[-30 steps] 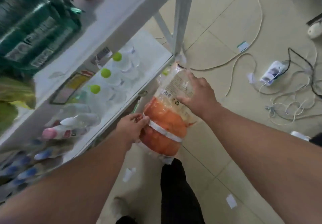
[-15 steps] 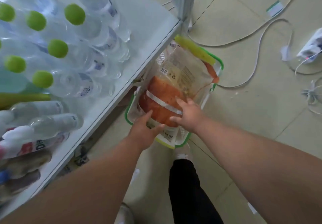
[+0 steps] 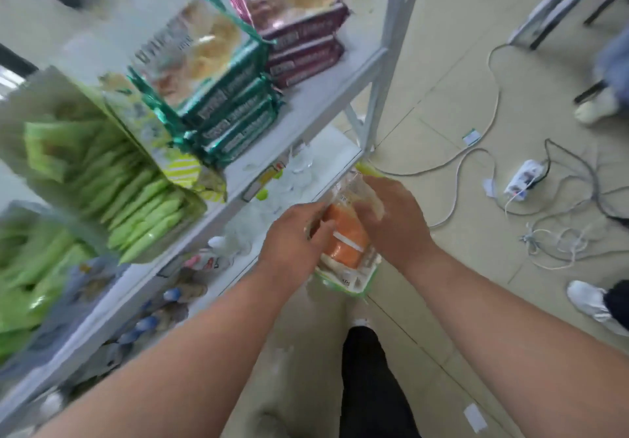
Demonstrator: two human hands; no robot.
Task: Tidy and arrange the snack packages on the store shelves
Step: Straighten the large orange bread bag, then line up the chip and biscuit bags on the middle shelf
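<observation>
Shelving, white metal, two tiers in view, standing on a pale tiled floor; contents listed from left to right

Upper shelf [image 3: 316, 104], left end: light green snack packs [image 3: 136, 196] standing in rows, blurred, their order hard to judge. Beside them a yellow-striped bag [image 3: 180, 168], tilted. Middle of the shelf: teal cracker packs [image 3: 231, 110] stacked flat, edges roughly flush with the front edge. Right end, near the corner post [image 3: 391, 63]: maroon cracker packs [image 3: 303, 53] in a neat stack. These two stacks look finished.

Lower shelf [image 3: 337, 151]: clear bottles, some with green caps [image 3: 262, 194], others lying on their sides toward the left. Not snack goods.

In front of the lower shelf's front edge, off any shelf: orange snack package [image 3: 343, 236], clear wrapper with a white band, held over further flat packages with green edging [image 3: 350, 281].

Left hand [image 3: 289, 243]: grip narrow, fingers curled onto the package's left side. Right hand [image 3: 394, 223]: grip folded over the package's top and right side.

Floor, right: cables and a power strip [image 3: 524, 179]; other people's shoes.

Status, as a judgement: partly done. The held packages have no place yet; the green section at left probably needs straightening
</observation>
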